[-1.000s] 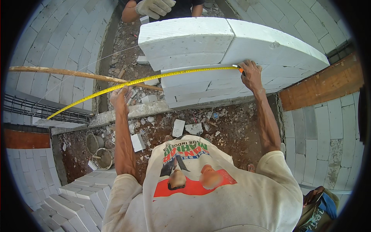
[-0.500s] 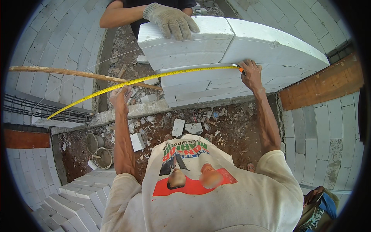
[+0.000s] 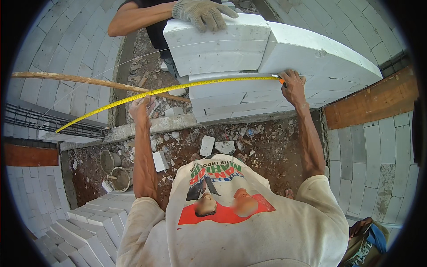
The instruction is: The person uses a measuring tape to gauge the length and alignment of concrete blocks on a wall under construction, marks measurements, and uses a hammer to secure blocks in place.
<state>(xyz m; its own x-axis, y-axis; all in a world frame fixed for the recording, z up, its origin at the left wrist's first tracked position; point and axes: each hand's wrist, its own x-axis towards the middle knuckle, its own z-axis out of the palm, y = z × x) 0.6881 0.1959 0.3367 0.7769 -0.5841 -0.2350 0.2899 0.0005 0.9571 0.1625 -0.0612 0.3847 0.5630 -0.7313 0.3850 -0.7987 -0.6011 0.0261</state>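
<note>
A yellow tape measure (image 3: 213,81) stretches from the left, past the wooden strip, to the white block wall. My left hand (image 3: 141,109) pinches the blade from below, partway along. At the other end, my right hand (image 3: 293,88) is closed around the orange-and-black case, mostly hidden by the fingers, and rests against the wall face. On top of the wall, a co-worker's gloved hand (image 3: 205,15) lies over a large white block (image 3: 218,46). This block sits beside another top block (image 3: 318,51), its face turned at an angle to that one.
A thin string (image 3: 102,69) crosses above the wall. At the left are a wooden strip (image 3: 80,79) and steel rebar (image 3: 26,116). Below lie rubble, block pieces (image 3: 207,145) and two buckets (image 3: 119,179). Stacked blocks (image 3: 95,222) stand lower left; a wooden board (image 3: 373,95) is at right.
The co-worker's gloved hand and the block under it have shifted away from me, and the block now stands out of line with its neighbour. My hands keep nearly the same hold.
</note>
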